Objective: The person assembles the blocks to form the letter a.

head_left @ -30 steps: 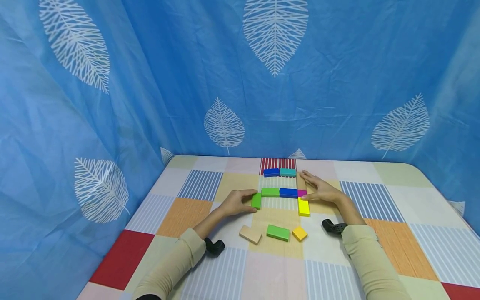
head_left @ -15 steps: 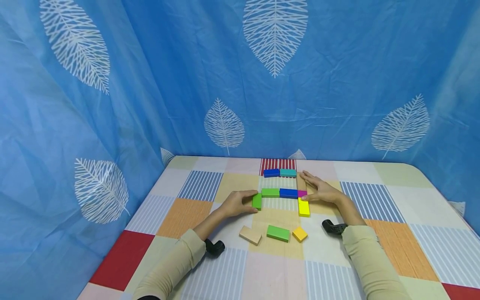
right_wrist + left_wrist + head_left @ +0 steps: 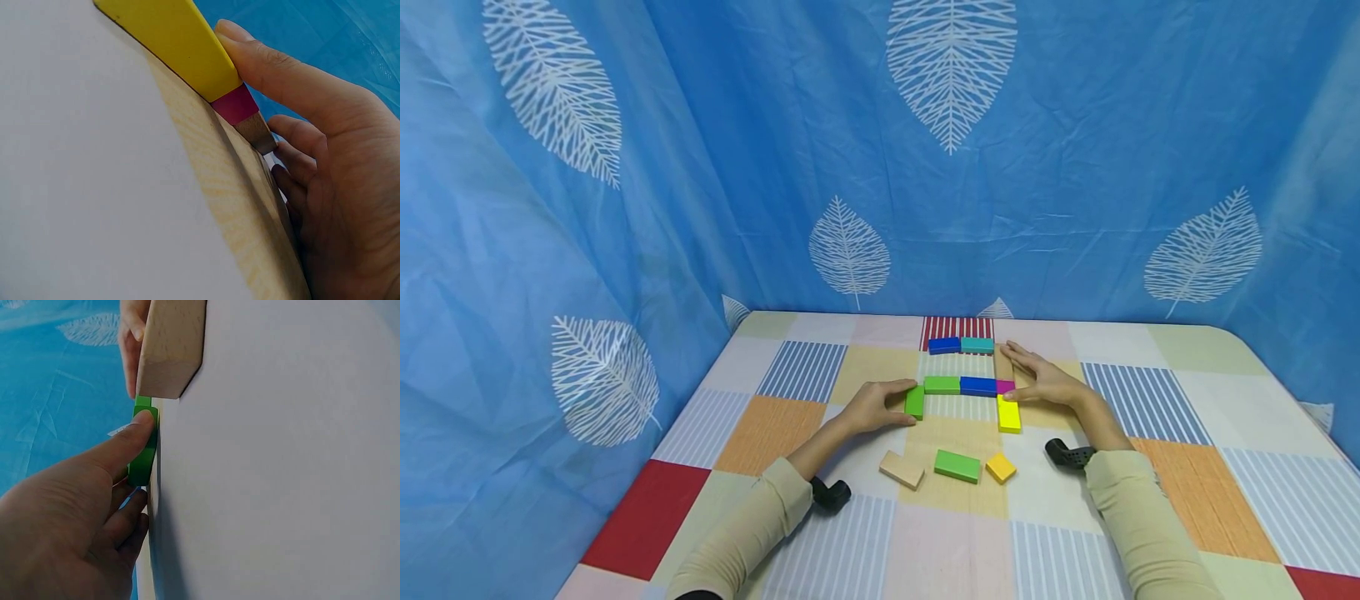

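Note:
My left hand (image 3: 868,407) pinches a green block (image 3: 914,402) between thumb and fingers at the left end of a row of flat blocks. Beside it lie a light green block (image 3: 942,385) and a blue block (image 3: 978,387). A magenta block (image 3: 1005,387) comes at the corner, with a yellow block (image 3: 1009,414) nearer and a plain wooden block (image 3: 1003,360) farther back. My right hand (image 3: 1048,385) rests along that right side. Its thumb touches the yellow block (image 3: 181,47) in the right wrist view, while its loosely bent fingers lie by the wooden block (image 3: 257,132).
Behind the row, a dark blue block (image 3: 943,345) and a teal block (image 3: 977,345) lie end to end. Loose in front are a wooden block (image 3: 902,470), a green block (image 3: 957,466) and a small orange-yellow block (image 3: 1001,467). A blue curtain (image 3: 760,167) hangs behind the table.

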`<state>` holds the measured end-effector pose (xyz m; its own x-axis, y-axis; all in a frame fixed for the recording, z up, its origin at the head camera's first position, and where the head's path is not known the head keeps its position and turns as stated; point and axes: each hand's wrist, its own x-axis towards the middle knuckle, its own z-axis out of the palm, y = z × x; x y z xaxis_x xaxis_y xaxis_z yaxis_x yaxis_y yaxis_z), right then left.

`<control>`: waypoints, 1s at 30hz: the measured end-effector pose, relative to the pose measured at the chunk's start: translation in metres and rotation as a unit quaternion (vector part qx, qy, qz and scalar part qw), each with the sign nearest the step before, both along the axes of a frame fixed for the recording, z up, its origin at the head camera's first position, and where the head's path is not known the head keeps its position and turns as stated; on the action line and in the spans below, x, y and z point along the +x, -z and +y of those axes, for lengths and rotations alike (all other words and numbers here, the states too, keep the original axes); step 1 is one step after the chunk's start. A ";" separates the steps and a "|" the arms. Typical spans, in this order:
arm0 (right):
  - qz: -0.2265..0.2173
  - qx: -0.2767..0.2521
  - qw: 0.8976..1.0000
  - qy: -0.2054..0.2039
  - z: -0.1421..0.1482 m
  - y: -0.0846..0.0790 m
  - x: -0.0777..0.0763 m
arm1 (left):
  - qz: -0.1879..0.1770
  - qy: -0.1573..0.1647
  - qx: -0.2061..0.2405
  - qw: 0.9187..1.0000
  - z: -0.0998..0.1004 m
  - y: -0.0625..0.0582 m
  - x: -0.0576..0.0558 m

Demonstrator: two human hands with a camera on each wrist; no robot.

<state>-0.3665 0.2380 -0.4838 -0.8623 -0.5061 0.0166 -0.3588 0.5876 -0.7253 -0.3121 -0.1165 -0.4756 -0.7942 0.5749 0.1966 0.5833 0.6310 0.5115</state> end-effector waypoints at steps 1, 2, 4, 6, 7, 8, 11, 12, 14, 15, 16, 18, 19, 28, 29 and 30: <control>-0.001 0.000 1.000 0.001 0.000 0.000 0.000 | -0.002 0.000 0.000 1.000 0.000 0.000 0.000; -0.002 0.001 1.000 0.002 0.000 0.000 0.000 | -0.006 0.000 0.003 1.000 0.000 -0.001 0.000; -0.004 0.003 1.000 0.005 0.000 0.000 0.000 | -0.006 -0.001 0.009 1.000 0.001 -0.002 0.001; -0.005 0.003 1.000 0.007 -0.001 0.000 0.000 | 0.000 -0.002 0.027 1.000 0.002 -0.004 0.002; -0.005 0.002 1.000 0.008 -0.001 0.000 0.001 | 0.002 -0.004 0.041 0.999 0.003 -0.006 0.004; -0.005 0.003 1.000 0.009 -0.002 -0.001 0.002 | 0.002 -0.005 0.057 0.998 0.005 -0.009 0.006; -0.004 0.001 1.000 0.005 -0.006 -0.012 0.011 | 0.001 0.009 0.099 0.995 0.014 -0.015 0.015; -0.002 0.000 1.000 0.004 -0.006 -0.012 0.011 | -0.004 0.019 0.107 0.994 0.018 -0.018 0.019; 0.000 -0.001 1.000 0.001 -0.006 -0.013 0.011 | -0.015 0.054 0.107 0.993 0.025 -0.020 0.028; 0.003 -0.002 1.000 -0.001 -0.005 -0.012 0.010 | -0.018 0.075 0.098 0.992 0.029 -0.021 0.033; 0.006 -0.004 1.000 -0.002 -0.003 -0.008 0.007 | -0.019 0.097 0.087 0.991 0.032 -0.021 0.037; 0.009 -0.003 1.000 -0.002 0.000 -0.002 0.002 | -0.034 0.135 0.061 0.988 0.038 -0.022 0.045; 0.009 -0.003 1.000 -0.002 0.000 -0.002 0.002 | -0.040 0.152 0.047 0.987 0.041 -0.021 0.049; 0.004 0.004 1.000 0.004 -0.001 0.001 0.001 | -0.057 0.202 -0.035 0.977 0.049 -0.019 0.057; 0.004 0.003 1.000 0.005 -0.001 0.001 0.001 | -0.055 0.204 -0.038 0.977 0.049 -0.019 0.056; 0.004 0.003 1.000 0.006 -0.001 0.001 0.001 | -0.055 0.204 -0.040 0.977 0.049 -0.019 0.055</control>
